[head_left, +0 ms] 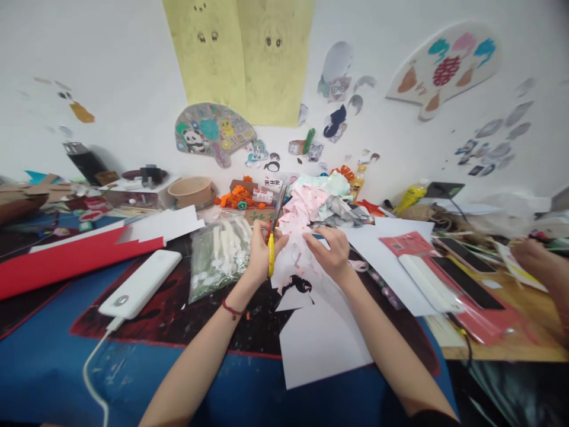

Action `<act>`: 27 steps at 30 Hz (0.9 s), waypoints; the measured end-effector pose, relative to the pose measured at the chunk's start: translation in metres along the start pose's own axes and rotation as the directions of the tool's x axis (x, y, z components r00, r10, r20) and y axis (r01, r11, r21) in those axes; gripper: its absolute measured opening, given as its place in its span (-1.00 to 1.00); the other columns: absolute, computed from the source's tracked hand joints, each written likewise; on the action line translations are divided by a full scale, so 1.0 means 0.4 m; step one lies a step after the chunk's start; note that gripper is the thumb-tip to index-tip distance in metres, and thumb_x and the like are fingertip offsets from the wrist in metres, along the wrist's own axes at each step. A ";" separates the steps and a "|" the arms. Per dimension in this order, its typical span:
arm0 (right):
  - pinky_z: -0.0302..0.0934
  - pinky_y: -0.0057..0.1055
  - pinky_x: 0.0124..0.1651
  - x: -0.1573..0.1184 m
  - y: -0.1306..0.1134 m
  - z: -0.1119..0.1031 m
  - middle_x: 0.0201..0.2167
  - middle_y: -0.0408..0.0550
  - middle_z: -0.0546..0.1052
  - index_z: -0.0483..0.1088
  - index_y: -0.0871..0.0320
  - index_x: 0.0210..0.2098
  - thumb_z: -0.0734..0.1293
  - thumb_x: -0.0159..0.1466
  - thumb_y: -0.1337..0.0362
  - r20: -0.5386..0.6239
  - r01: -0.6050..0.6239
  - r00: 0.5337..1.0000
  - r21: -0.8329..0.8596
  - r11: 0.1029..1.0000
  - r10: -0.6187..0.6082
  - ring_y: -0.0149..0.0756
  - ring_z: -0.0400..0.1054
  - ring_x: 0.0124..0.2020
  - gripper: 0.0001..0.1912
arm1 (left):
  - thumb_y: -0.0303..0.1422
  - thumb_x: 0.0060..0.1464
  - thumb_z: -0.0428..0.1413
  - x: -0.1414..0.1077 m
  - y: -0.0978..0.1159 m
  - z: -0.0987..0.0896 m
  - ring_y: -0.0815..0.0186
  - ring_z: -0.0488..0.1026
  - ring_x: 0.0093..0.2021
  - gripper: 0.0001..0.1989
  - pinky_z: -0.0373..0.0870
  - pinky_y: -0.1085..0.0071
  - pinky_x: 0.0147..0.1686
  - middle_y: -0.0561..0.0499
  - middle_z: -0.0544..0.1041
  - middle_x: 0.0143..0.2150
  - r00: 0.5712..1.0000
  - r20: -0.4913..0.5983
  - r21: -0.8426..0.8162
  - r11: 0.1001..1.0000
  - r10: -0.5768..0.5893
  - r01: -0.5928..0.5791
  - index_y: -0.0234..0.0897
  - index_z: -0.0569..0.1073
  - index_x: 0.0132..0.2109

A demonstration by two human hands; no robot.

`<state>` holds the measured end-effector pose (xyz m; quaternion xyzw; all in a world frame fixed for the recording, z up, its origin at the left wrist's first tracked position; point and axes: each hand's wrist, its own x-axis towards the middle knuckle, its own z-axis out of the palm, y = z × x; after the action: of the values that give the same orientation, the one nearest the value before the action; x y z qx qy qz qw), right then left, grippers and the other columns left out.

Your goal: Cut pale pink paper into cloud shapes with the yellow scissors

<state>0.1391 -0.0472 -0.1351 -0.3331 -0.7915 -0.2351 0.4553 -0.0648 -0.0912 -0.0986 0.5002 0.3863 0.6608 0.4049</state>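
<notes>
My left hand (pixel 261 249) is closed around yellow-handled scissors (pixel 271 255), with the dark blades pointing up and away from me. Opposite it, my right hand (pixel 331 252) has its fingers bent and the thumb near the index finger. A small pale bit shows there, too unclear to name. Just beyond both hands lies a crumpled pink spotted cloth (pixel 302 204). Under and between them is white paper, including a large cut sheet (pixel 320 350) and a piece with a black-haired printed figure (pixel 297 287).
Left of my hands lie a clear bag of pale sticks (pixel 222 252), a white power bank (pixel 140 284) with a cable, and red paper (pixel 80 258). Phones (pixel 466 281) rest on the right, near another person's hand (pixel 537 261). Orange craft flowers (pixel 240 197) stand by the wall.
</notes>
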 end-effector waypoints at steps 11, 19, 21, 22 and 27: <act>0.31 -0.29 0.07 0.008 0.004 -0.012 -0.17 -0.14 0.67 0.54 -0.20 -0.01 0.44 0.25 0.34 -0.187 0.202 0.960 -0.051 0.978 -0.208 -0.30 0.54 -0.07 -0.64 | -0.31 -0.12 0.38 -0.012 0.005 0.013 0.47 0.37 -0.48 -0.49 0.29 0.49 -0.41 0.17 0.44 -0.42 0.996 0.058 -0.049 0.997 -0.061 0.064 -0.19 0.16 -0.25; 0.28 -0.25 0.13 0.035 -0.002 -0.043 -0.09 -0.10 0.67 0.57 -0.12 -0.12 0.43 0.24 0.39 -0.136 0.064 0.989 0.064 0.996 -0.055 -0.24 0.51 0.03 -0.71 | -0.24 -0.05 0.35 -0.005 0.013 0.015 0.49 0.33 -0.50 -0.53 0.22 0.52 -0.48 0.16 0.43 -0.42 1.000 -0.026 -0.055 0.998 -0.013 0.012 -0.19 0.16 -0.27; 0.28 -0.17 0.16 0.054 -0.011 -0.049 -0.05 -0.02 0.65 0.58 -0.02 -0.18 0.39 0.27 0.37 -0.049 -0.012 0.999 0.136 0.991 0.019 -0.17 0.48 0.08 -0.82 | -0.26 -0.06 0.35 0.001 0.018 0.006 0.50 0.29 -0.52 -0.54 0.19 0.52 -0.50 0.19 0.39 -0.45 0.998 -0.061 -0.054 0.998 0.007 -0.011 -0.19 0.16 -0.27; 0.30 -0.16 0.15 0.063 -0.017 -0.051 -0.06 0.02 0.64 0.57 0.04 -0.22 0.37 0.29 0.36 0.003 -0.055 0.998 0.180 0.982 0.055 -0.15 0.48 0.07 -0.86 | -0.27 -0.05 0.34 0.004 0.019 0.001 0.51 0.27 -0.53 -0.55 0.17 0.53 -0.51 0.20 0.37 -0.46 0.997 -0.077 -0.053 0.998 0.015 -0.019 -0.19 0.17 -0.27; 0.35 -0.36 -0.19 0.097 -0.034 -0.057 -0.38 -0.05 0.62 0.47 0.16 -0.42 0.33 0.30 0.32 0.309 -0.312 0.929 0.359 0.880 0.203 -0.30 0.51 -0.30 -0.84 | -0.33 0.01 0.31 0.015 0.017 -0.017 0.54 0.22 -0.56 -0.61 0.19 0.52 -0.51 0.22 0.34 -0.47 0.992 -0.118 -0.036 0.998 0.038 -0.043 -0.19 0.19 -0.25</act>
<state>0.1280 -0.0595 -0.0910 -0.3636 -0.8240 0.0420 0.4324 -0.0734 -0.0892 -0.0916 0.4603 0.3863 0.7044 0.3777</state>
